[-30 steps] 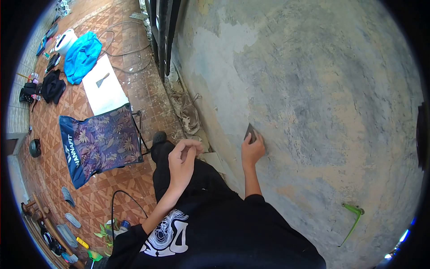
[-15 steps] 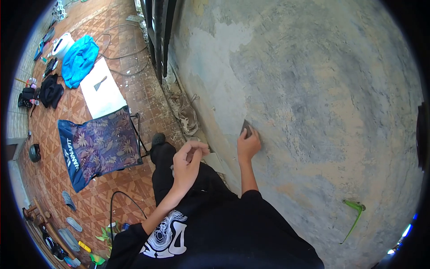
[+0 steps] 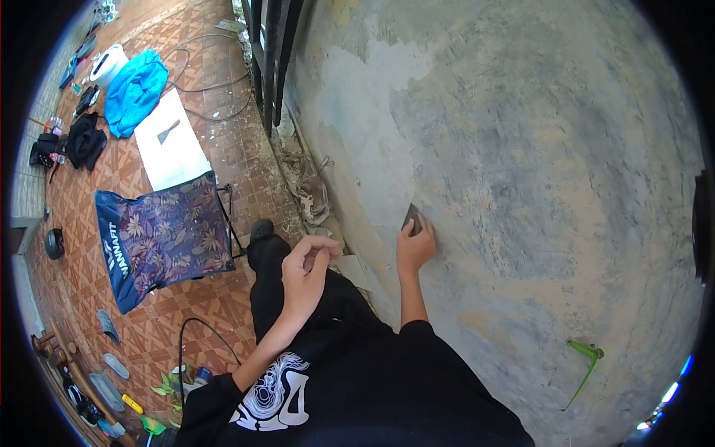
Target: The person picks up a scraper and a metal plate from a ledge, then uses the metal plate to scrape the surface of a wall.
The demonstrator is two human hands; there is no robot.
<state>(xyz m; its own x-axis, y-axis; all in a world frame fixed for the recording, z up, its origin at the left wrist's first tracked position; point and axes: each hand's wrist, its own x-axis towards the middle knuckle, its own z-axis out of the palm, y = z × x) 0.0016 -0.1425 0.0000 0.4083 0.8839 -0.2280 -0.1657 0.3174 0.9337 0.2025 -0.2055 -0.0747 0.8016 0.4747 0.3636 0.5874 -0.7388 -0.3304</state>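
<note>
My right hand (image 3: 416, 246) grips a putty knife (image 3: 411, 214), its dark flat blade lying against the grey wall (image 3: 506, 223). Most of the handle is hidden in my fingers. My left hand (image 3: 305, 279) hovers above my dark-trousered leg, apart from the wall, its fingers curled toward the thumb. Whether anything sits inside that curl I cannot make out. Around the blade the plaster is patchy, with pale smooth areas, darker grey ones and tan streaks.
A folding chair (image 3: 171, 235) with floral fabric stands on the tiled floor. Beyond it are a white board (image 3: 182, 160) bearing another putty knife (image 3: 169, 132), and a blue cloth (image 3: 138, 93). A black metal frame (image 3: 272, 67) adjoins the wall; a green bracket (image 3: 585, 365) projects from it.
The putty knife and my right hand have shifted slightly down the picture along the wall. My left hand has moved a little to the left, still curled. The camera view has shifted slightly.
</note>
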